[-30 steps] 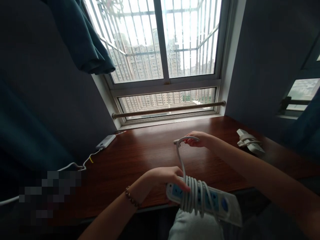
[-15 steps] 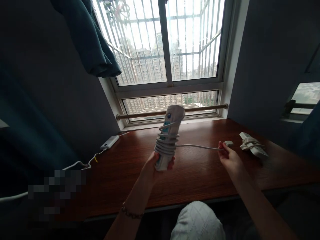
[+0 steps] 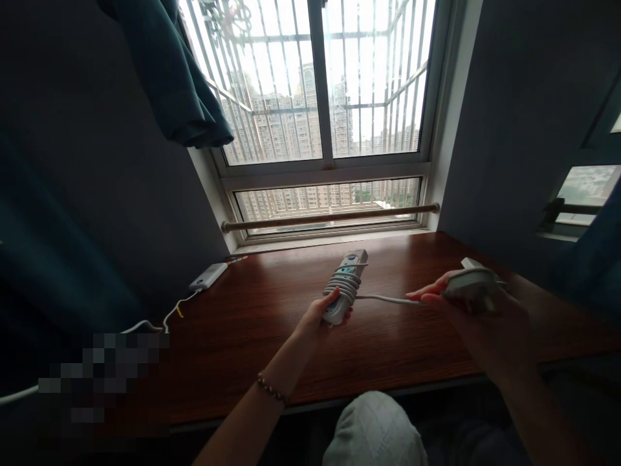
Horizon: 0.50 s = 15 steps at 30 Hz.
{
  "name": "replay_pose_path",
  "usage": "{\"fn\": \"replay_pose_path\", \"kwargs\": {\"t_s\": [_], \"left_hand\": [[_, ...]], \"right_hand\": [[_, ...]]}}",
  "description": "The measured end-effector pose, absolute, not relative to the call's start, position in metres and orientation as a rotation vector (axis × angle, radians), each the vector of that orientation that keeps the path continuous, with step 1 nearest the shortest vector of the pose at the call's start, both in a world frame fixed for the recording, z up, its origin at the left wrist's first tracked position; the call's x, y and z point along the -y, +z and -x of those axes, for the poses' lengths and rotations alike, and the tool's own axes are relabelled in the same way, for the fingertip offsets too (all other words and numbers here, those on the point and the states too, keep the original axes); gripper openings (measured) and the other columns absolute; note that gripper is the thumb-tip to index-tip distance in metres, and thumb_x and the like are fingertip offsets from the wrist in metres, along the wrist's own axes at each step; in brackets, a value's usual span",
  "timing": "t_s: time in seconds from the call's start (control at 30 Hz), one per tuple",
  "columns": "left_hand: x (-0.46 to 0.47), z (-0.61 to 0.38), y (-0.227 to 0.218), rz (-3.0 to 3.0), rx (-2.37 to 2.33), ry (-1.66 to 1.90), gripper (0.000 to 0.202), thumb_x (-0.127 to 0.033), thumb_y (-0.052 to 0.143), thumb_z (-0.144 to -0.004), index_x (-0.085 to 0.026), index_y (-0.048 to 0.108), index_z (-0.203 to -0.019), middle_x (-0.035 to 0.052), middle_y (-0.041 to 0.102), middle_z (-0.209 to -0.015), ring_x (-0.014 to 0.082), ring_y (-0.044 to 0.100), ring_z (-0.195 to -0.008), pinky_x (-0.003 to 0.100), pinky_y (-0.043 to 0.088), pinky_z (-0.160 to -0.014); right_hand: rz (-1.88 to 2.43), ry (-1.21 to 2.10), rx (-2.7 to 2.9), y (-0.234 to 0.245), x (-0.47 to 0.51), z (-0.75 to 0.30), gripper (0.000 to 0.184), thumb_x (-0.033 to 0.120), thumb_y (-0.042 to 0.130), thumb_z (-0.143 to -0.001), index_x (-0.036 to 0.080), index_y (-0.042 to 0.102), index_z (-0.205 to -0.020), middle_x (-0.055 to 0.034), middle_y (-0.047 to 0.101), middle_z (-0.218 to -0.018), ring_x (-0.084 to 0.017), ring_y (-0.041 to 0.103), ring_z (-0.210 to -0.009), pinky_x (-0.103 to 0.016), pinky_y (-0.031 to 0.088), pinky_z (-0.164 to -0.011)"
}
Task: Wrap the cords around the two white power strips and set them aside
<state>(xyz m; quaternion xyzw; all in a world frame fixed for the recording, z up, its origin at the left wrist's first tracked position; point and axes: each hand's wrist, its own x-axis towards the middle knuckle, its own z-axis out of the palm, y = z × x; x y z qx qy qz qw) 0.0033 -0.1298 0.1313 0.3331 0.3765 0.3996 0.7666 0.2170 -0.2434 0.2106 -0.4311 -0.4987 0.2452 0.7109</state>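
Observation:
My left hand [image 3: 321, 314] grips the near end of a white power strip [image 3: 345, 283] that lies low over the wooden desk [image 3: 252, 323], pointing toward the window. Its white cord [image 3: 388, 299] is coiled round the strip's middle, and a loose length runs right to my right hand [image 3: 439, 298]. That hand pinches the cord's plug end [image 3: 468, 280], held just above the desk near the right wall. A beaded bracelet sits on my left wrist.
A white power bank [image 3: 208, 276] with a trailing white cable [image 3: 160, 320] lies at the desk's left rear. Another white strip with a wound cord peeks out behind my right hand [image 3: 469, 263]. A window with bars and a wooden rod [image 3: 330, 216] backs the desk. A dark curtain [image 3: 174, 77] hangs at upper left.
The power strip went from lying in my lap, to upright in the air, to lowered toward the desk. My right hand has drawn the cord's end out to the right.

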Motion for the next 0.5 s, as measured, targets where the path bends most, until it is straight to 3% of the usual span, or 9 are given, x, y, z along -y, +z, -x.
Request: {"fn": "replay_pose_path", "kwargs": {"t_s": [0.3,0.5], "left_hand": [[0.090,-0.020,0.105,-0.949,-0.901,0.970,0.043,-0.044,0.063,-0.067,-0.006,0.056,-0.087,0.0102,0.063,-0.067,0.0151,0.059,-0.054,0.026,0.048,-0.051],[0.073,-0.042,0.091,-1.350,-1.012,0.919,0.044,-0.051,0.052,-0.072,-0.009,0.060,-0.081,0.0093,0.062,-0.066,0.0165,0.056,-0.054,0.026,0.042,-0.049]], "right_hand": [[1.214,0.562,1.616,0.224,0.213,-0.196,0.023,0.034,0.070,-0.060,0.018,0.054,-0.066,0.0001,0.062,-0.064,-0.014,0.057,-0.059,-0.023,0.044,-0.052],[1.136,1.160,1.629,0.231,0.146,-0.162,0.029,0.032,0.074,-0.053,0.014,0.051,-0.061,-0.0015,0.061,-0.062,-0.015,0.061,-0.063,-0.024,0.050,-0.054]]}}
